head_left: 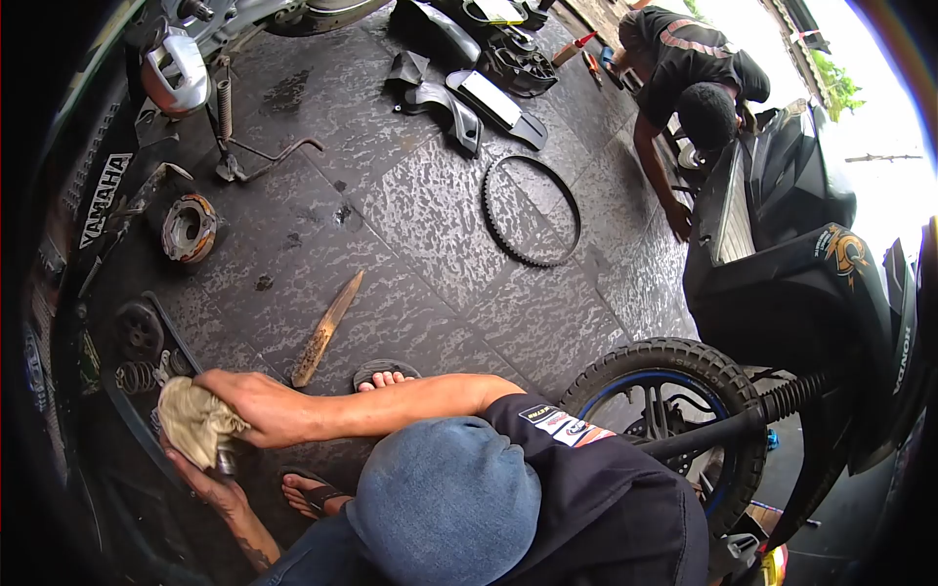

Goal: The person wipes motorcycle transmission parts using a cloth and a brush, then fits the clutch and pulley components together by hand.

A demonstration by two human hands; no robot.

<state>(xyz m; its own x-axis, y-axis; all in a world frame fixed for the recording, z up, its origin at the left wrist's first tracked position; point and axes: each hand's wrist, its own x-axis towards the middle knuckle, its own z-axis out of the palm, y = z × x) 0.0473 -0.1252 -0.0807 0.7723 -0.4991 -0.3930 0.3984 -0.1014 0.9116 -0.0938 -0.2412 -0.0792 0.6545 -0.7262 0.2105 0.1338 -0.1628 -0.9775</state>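
Observation:
Low at the left of the view, my right hand (256,406) is closed on a crumpled beige cloth (193,422). Just beneath it, my left hand (217,488) curls around a small metal part (227,461), whose kind I cannot make out; the cloth covers most of it. Both hands are over a shallow dark tray (161,313). Close by in the tray are a coil spring (137,377) and a dark round part (140,330). A wooden stick with a pointed end (328,330) lies on the floor beyond my right hand.
A ring-shaped part (190,229) and a toothed belt (486,210) lie on the tiled floor. Removed covers (496,103) are at the top. A motorcycle wheel (586,376) stands at right. Another person (699,78) bends beside the black bodywork (782,283).

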